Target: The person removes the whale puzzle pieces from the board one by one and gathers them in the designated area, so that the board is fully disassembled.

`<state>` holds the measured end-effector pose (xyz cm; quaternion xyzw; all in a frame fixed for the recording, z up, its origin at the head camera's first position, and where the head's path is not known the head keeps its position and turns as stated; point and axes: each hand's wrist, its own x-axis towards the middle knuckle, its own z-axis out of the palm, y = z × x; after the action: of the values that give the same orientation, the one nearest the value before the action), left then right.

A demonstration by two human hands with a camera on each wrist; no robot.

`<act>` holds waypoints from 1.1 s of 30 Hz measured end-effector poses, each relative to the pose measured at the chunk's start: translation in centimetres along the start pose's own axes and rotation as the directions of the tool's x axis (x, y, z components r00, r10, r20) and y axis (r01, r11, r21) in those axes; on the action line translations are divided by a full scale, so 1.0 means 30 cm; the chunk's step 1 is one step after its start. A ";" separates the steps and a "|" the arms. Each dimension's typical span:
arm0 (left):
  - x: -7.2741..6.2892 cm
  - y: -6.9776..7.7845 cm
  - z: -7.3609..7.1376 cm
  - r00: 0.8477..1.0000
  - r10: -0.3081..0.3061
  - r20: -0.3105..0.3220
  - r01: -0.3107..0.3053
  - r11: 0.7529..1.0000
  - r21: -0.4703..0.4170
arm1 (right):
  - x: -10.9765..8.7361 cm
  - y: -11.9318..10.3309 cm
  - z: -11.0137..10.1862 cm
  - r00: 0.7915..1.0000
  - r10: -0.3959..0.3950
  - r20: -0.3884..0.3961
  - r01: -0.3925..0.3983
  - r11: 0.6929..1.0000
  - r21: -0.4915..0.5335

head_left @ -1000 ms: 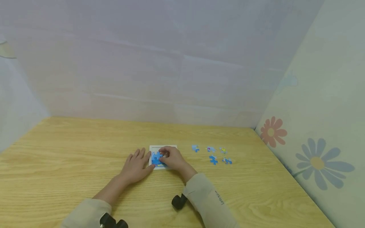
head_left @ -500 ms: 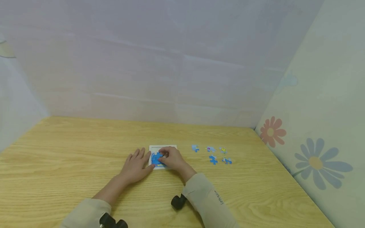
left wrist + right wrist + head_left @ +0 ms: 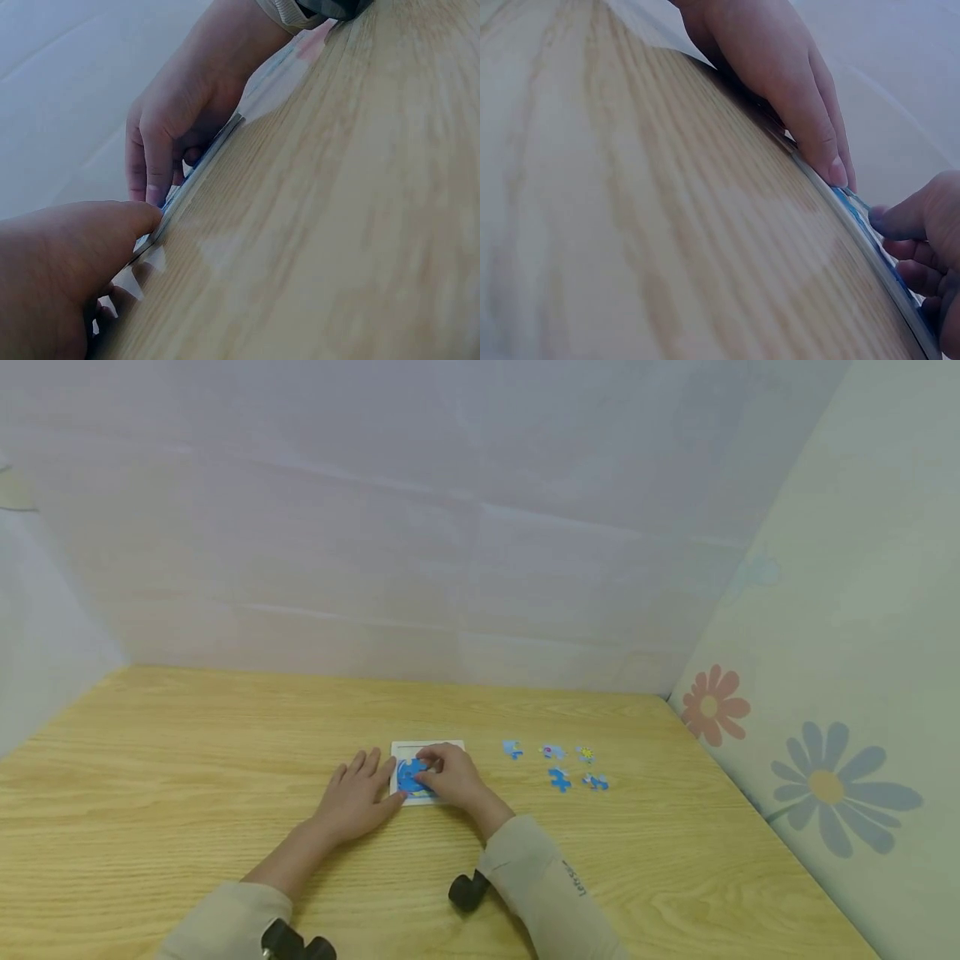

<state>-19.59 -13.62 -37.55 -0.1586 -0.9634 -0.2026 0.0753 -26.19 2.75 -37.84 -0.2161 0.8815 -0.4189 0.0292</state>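
A small white-framed jigsaw board (image 3: 408, 744) lies flat on the table, with blue puzzle pieces in its lower left part. My left hand (image 3: 362, 797) rests at the board's left side, fingers spread, its thumb on the lower left of the board. Curled over the board's right half, my right hand (image 3: 456, 779) pinches a blue puzzle piece (image 3: 412, 768) between thumb and fingers. In the right wrist view, a thin edge of that puzzle piece (image 3: 857, 199) shows slightly raised by the right thumb. The right hand covers much of the board.
Several loose puzzle pieces lie right of the board, among them a blue one (image 3: 559, 779) and one with a yellow flower (image 3: 587, 754). A pale wall (image 3: 375, 568) stands behind the wooden table (image 3: 225, 735); a flower-printed wall (image 3: 847, 693) borders its right side.
The puzzle piece under the right hand has turned or shifted slightly within the board. Both hands stay nearly in place; the head view has shifted a little.
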 end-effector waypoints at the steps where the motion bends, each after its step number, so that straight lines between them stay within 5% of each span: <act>1: 0.000 0.001 0.001 1.000 0.000 0.002 0.000 1.000 0.000 | 0.000 0.000 -0.003 1.000 0.001 -0.002 -0.001 1.000 0.004; 14: 0.007 0.001 0.013 1.000 0.001 0.005 -0.001 1.000 0.006 | -0.004 0.020 -0.068 1.000 0.016 0.014 -0.017 0.994 0.109; 33: 0.007 0.003 0.021 1.000 -0.008 0.002 0.008 1.000 -0.010 | -0.133 -0.012 -0.300 0.997 -0.065 -0.045 0.072 0.980 0.185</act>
<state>-19.80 -13.24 -38.05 -0.1552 -0.9631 -0.2076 0.0728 -24.55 10.71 -32.26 -0.2346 0.8307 -0.5046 0.0180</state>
